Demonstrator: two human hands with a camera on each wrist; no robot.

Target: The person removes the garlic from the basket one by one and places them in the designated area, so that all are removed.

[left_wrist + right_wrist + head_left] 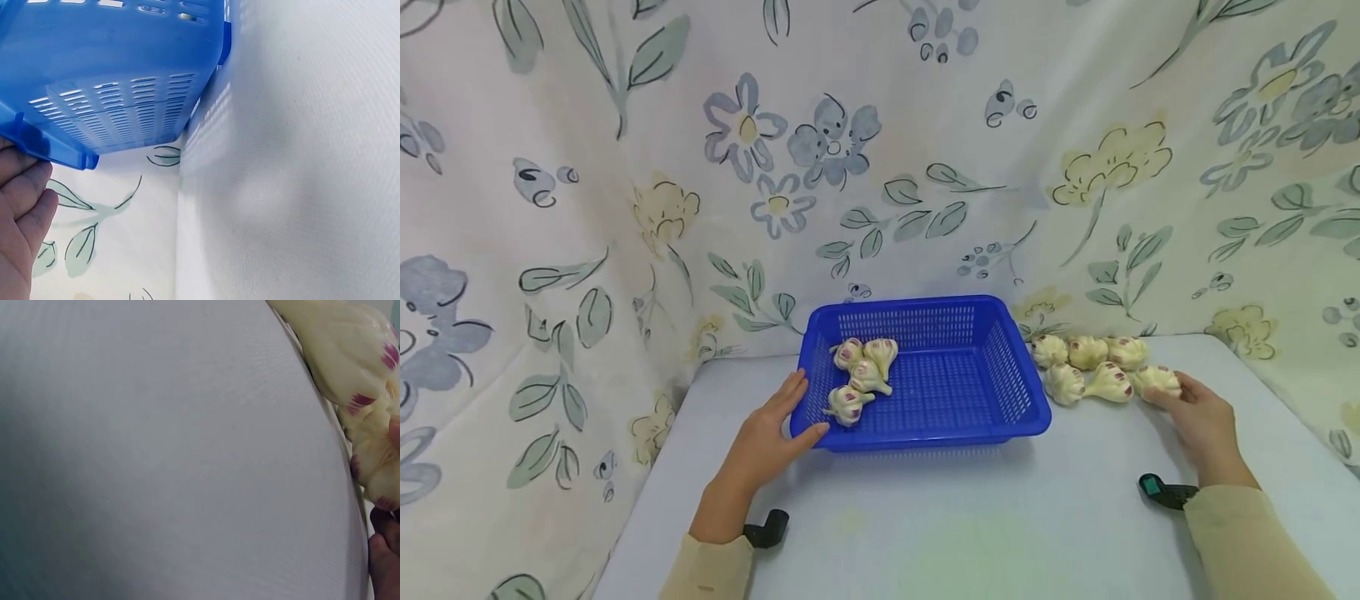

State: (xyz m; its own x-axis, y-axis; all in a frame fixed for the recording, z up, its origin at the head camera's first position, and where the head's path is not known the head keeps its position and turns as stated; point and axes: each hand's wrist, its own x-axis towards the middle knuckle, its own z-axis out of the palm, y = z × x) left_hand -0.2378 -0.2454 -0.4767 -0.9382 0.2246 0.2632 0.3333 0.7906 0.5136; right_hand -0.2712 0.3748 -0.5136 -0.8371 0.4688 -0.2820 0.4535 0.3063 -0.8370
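Note:
A blue plastic basket point(951, 387) stands on the table, with several garlic bulbs point(868, 377) grouped along its left side. My left hand point(766, 440) rests against the basket's left rim, fingers extended and thumb at the front left corner. In the left wrist view, the straight fingers point(25, 187) touch the basket's edge from outside. To the basket's right, my right hand point(1212, 425) pinches a garlic bulb point(1157, 381) between thumb and fingers. The right wrist view shows that bulb only partly, at its right edge, beside another garlic bulb point(347, 350).
Several more garlic bulbs point(1086, 352) lie close together between the basket and my right hand. A flowered cloth point(917, 125) hangs behind and at the sides of the white table point(895, 525). Black wrist devices point(767, 529) sit at both sleeves.

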